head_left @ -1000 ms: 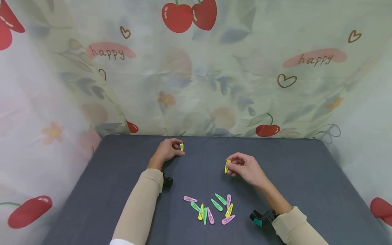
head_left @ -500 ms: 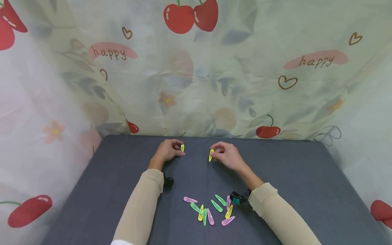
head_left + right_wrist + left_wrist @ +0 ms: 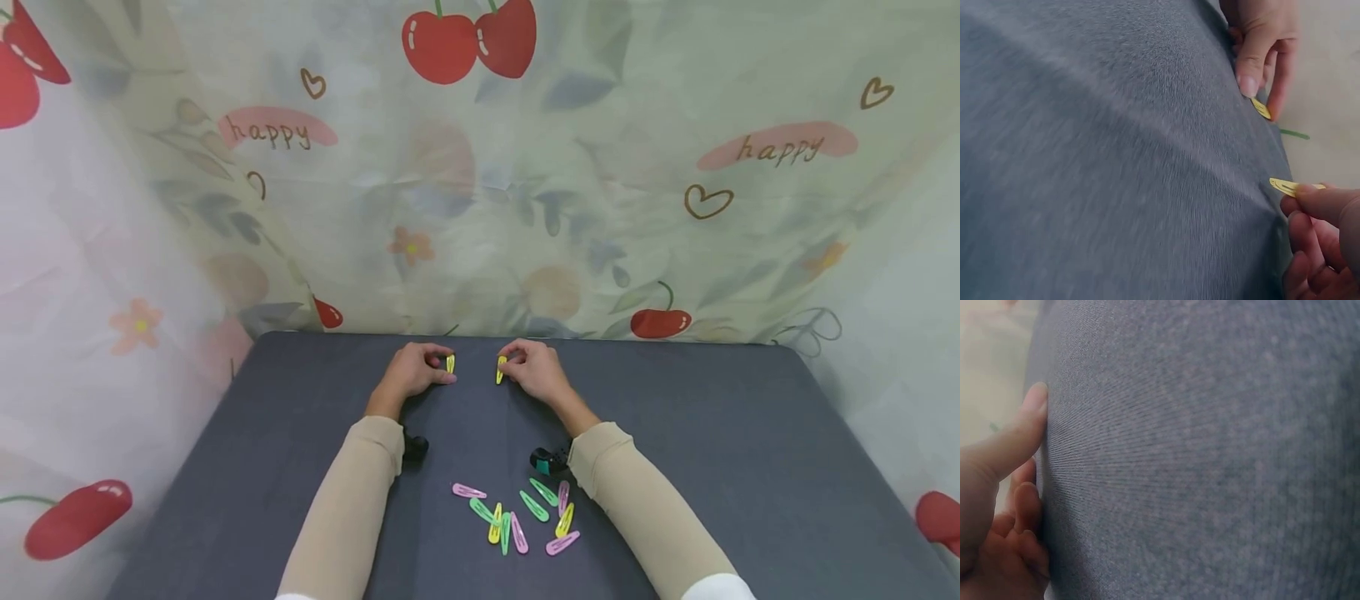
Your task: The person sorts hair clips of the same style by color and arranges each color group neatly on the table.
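Near the table's far edge, my left hand (image 3: 408, 375) pinches a yellow snap hair clip (image 3: 450, 364) between thumb and fingertips. The right wrist view shows this left clip (image 3: 1261, 108) spanning the gap from thumb to finger. A short way to the right, my right hand (image 3: 538, 372) grips a second yellow hair clip (image 3: 500, 370) by one end, its other end pointing toward the left hand. The two clips are apart. In the left wrist view only the thumb (image 3: 1034, 403) and curled fingers show; the clip is hidden there.
Several pink, green and yellow hair clips lie loosely on the dark grey table (image 3: 300, 392) between the forearms, among them a green clip (image 3: 534, 506) and a pink clip (image 3: 562, 543). A printed curtain (image 3: 480, 208) hangs directly behind the table.
My right hand has moved left and toward the far edge with its yellow hair clip, coming close to the left hand. The left hand stays in place holding its clip.
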